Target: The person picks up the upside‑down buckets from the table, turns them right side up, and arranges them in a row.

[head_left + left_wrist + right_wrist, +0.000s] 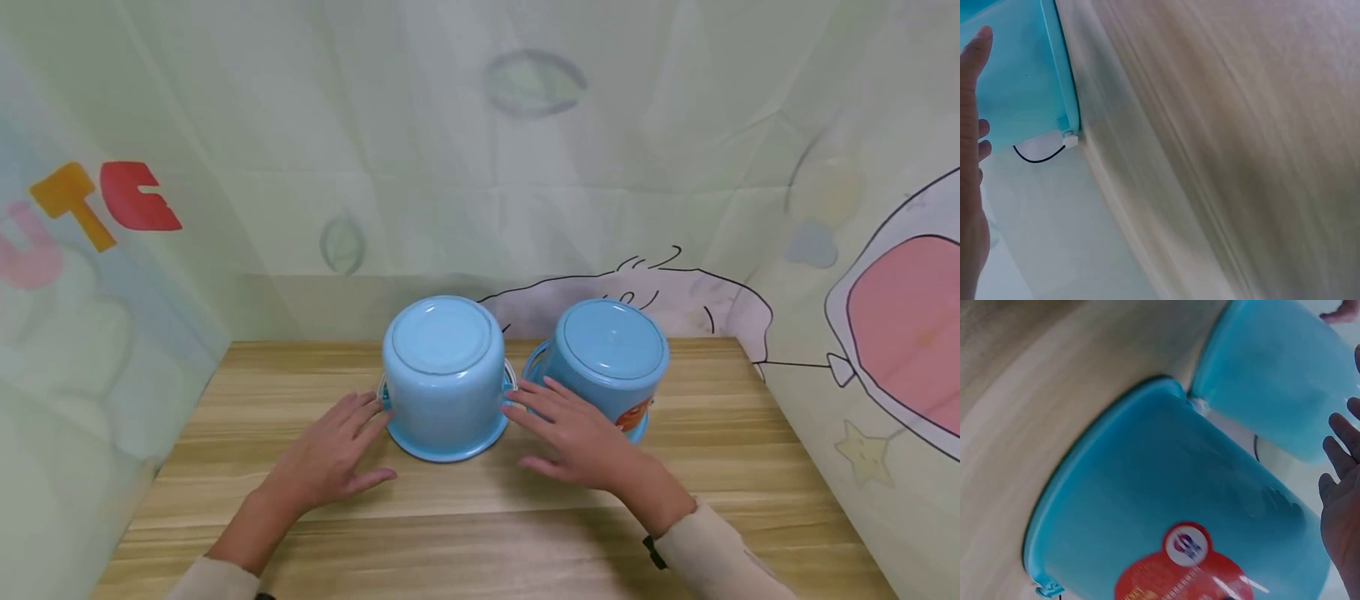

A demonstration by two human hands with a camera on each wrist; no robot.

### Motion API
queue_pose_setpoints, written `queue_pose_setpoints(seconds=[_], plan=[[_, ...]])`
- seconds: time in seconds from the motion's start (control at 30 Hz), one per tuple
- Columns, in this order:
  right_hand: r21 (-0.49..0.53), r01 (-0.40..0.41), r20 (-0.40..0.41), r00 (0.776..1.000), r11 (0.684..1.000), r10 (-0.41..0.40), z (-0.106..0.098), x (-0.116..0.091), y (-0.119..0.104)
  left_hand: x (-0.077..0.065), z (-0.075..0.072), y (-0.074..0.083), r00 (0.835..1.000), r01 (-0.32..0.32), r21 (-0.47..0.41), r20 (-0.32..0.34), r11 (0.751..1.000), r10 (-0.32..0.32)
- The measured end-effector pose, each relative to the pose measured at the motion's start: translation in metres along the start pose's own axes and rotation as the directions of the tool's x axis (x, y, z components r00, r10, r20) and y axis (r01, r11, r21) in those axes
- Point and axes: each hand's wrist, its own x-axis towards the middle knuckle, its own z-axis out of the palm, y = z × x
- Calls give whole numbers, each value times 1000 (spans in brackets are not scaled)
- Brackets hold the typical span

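Note:
Two light blue plastic buckets stand upside down, bases up, side by side on the wooden table. The left bucket (446,375) has its rim on the tabletop and a handle fitting at each side. A red and white label marks the right bucket (1166,487). My left hand (330,454) is at the left bucket's left side, fingers spread and fingertips right by its wall. Over the gap between the buckets reaches my right hand (573,433), fingers extended toward the left bucket's right side, overlapping part of the right bucket in the head view. Neither hand grips anything.
The wooden tabletop (480,542) ends at a pale printed cloth (420,225) hanging behind it and along both sides. Colored letters show on the left cloth, a balloon drawing on the right. A dark band (655,552) is at my right sleeve.

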Motion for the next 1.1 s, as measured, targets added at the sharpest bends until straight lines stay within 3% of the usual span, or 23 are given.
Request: queue_pose_setpoints(seconds=[0.33, 0.77, 1.1], plan=[[20, -38, 149, 988, 999, 34, 24, 4, -1, -5, 10, 0, 998, 17, -8, 53, 1000, -16], [41, -79, 209, 975, 996, 69, 50, 2, -1, -8, 19, -2, 991, 24, -18, 135, 1000, -22], [-32, -49, 224, 973, 998, 55, 70, 2, 2, -6, 27, -7, 979, 46, -32, 199, 998, -39]])
